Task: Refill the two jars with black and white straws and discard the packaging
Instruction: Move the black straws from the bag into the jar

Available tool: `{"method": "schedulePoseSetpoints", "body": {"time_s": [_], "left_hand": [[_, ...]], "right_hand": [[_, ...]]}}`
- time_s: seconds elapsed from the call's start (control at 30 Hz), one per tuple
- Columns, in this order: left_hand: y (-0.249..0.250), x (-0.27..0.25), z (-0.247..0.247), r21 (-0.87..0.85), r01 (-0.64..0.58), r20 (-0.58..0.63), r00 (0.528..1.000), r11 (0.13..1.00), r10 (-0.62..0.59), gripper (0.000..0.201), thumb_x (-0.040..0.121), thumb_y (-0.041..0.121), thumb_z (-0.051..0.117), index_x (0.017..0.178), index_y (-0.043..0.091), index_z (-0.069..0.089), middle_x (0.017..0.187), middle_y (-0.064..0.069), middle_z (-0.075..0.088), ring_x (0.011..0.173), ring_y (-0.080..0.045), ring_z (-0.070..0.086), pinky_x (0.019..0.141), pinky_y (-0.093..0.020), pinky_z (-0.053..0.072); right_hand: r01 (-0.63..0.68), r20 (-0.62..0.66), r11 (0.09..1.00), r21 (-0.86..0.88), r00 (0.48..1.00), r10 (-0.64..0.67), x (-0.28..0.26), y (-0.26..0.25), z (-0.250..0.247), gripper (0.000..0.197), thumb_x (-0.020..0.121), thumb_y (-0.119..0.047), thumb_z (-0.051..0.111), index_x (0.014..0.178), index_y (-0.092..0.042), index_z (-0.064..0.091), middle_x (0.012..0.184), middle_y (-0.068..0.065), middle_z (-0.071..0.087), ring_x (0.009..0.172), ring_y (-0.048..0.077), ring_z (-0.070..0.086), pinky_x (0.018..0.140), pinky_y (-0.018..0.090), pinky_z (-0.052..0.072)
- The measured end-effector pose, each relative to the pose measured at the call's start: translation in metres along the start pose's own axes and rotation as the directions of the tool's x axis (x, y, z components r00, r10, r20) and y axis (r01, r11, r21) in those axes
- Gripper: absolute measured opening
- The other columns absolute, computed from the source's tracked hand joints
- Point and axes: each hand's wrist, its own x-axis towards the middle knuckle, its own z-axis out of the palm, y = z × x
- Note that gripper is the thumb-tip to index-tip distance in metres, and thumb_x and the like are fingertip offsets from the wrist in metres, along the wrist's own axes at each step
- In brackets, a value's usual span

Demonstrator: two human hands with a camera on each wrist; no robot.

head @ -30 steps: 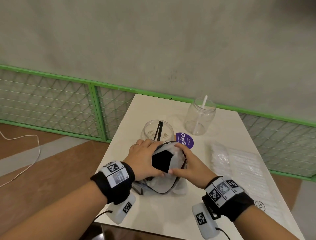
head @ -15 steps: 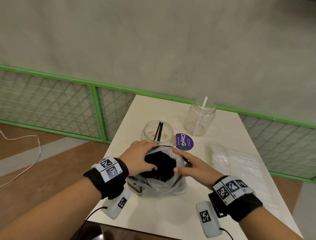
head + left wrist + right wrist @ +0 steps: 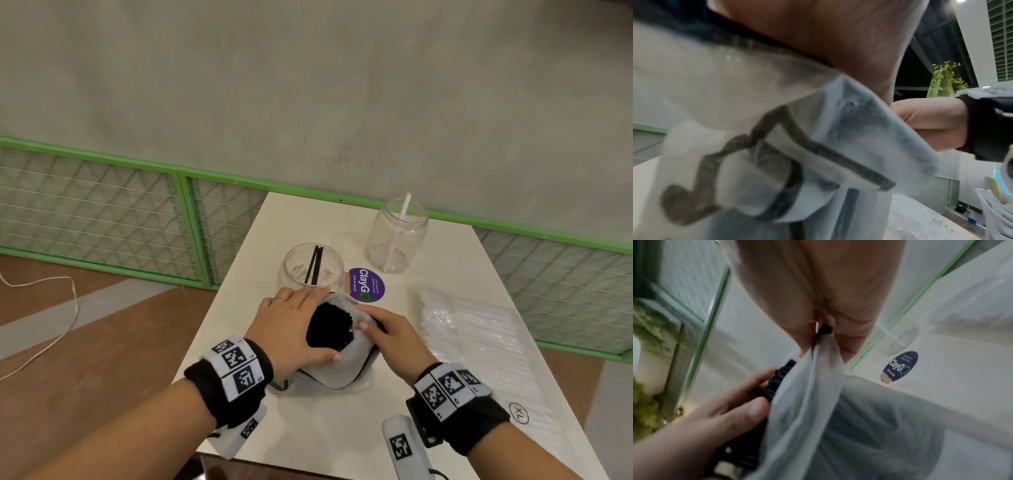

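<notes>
Nearest, at about six o'clock on the counter, both hands work an opened plastic bag that holds a bundle of black straws. The left hand has its fingers curled round the exposed end of the bundle, thumb underneath, grasping the straws. The right hand pinches the bag's lip between thumb and fingers; the right wrist view shows the film gathered in that pinch.

The likely trouble is here. The film looks thin and slack, so if the right hand lets it slide, the bag would ride along with the straws instead of peeling off. If the left grip is loose, outer straws could splay and scatter over the counter edge, which lies close at seven o'clock.

Just beyond, at twelve o'clock, the near jar stands almost touching the left knuckles, with only a couple of black straws in it. Its mouth looks not much wider than the bundle, and a lift that swings forward could knock it or catch straw ends on the rim.

At two o'clock lies the unopened pack of white straws, with a round purple sticker between it and the near jar.

Farthest, at one o'clock, the far jar holds a single white straw; black straws must not go there.
</notes>
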Motion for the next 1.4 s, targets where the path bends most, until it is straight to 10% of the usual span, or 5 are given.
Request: {"method": "schedulePoseSetpoints", "body": {"time_s": [0.4,0.63,0.9,1.1,1.4], "left_hand": [[-0.014,0.009,0.009,-0.116,0.002,0.028,1.0,0.993,0.001,0.084,0.067,0.068,0.046,0.142,0.035,0.028,0.133,0.009,0.048,0.115,-0.02,0.042,0.098,-0.037,0.039],[-0.013,0.015,0.0,-0.354,0.099,0.152,0.987,0.93,-0.047,0.094,0.062,0.071,0.054,0.144,0.037,0.023,0.139,0.008,0.044,0.125,-0.018,0.041,0.105,-0.037,0.036],[-0.005,0.042,-0.031,-0.463,0.28,0.445,0.894,0.841,-0.053,0.032,0.093,0.034,0.054,0.119,0.017,0.062,0.118,0.001,0.063,0.113,-0.017,0.055,0.1,-0.028,0.04],[-0.009,0.039,-0.036,-0.64,0.389,0.478,0.877,0.663,-0.054,0.03,0.098,0.023,0.047,0.123,0.012,0.058,0.125,-0.005,0.061,0.118,-0.019,0.054,0.109,-0.039,0.035],[-0.03,0.023,-0.059,-0.541,0.23,0.378,0.926,0.809,-0.01,0.055,0.085,-0.008,0.04,0.107,0.038,0.06,0.125,0.01,0.057,0.106,-0.003,0.053,0.089,-0.012,0.038]], "right_hand": [[0.395,0.033,0.537,-0.745,0.826,-0.562,-0.019,0.004,-0.001,0.056,0.072,-0.003,0.069,0.122,-0.019,0.049,0.126,0.001,0.048,0.111,0.026,0.05,0.092,0.039,0.046],[0.307,0.068,0.832,-0.463,0.948,-0.311,-0.031,-0.011,0.006,0.076,0.076,-0.051,0.065,0.138,-0.046,0.022,0.137,-0.027,0.032,0.131,-0.002,0.027,0.108,0.018,0.026],[0.175,0.004,0.873,-0.456,0.981,-0.195,-0.017,-0.002,0.011,0.102,0.058,-0.047,0.085,0.14,-0.03,0.027,0.132,-0.015,0.038,0.118,0.004,0.034,0.101,0.019,0.032],[0.161,0.078,0.84,-0.519,0.987,-0.141,-0.018,-0.002,0.007,0.094,0.059,-0.052,0.083,0.137,-0.032,0.034,0.13,-0.016,0.043,0.117,0.005,0.039,0.1,0.021,0.035],[0.151,0.104,0.793,-0.591,0.988,-0.111,-0.013,-0.006,0.002,0.095,0.062,-0.063,0.075,0.139,-0.038,0.027,0.131,-0.011,0.05,0.117,0.011,0.045,0.098,0.03,0.041]]}}
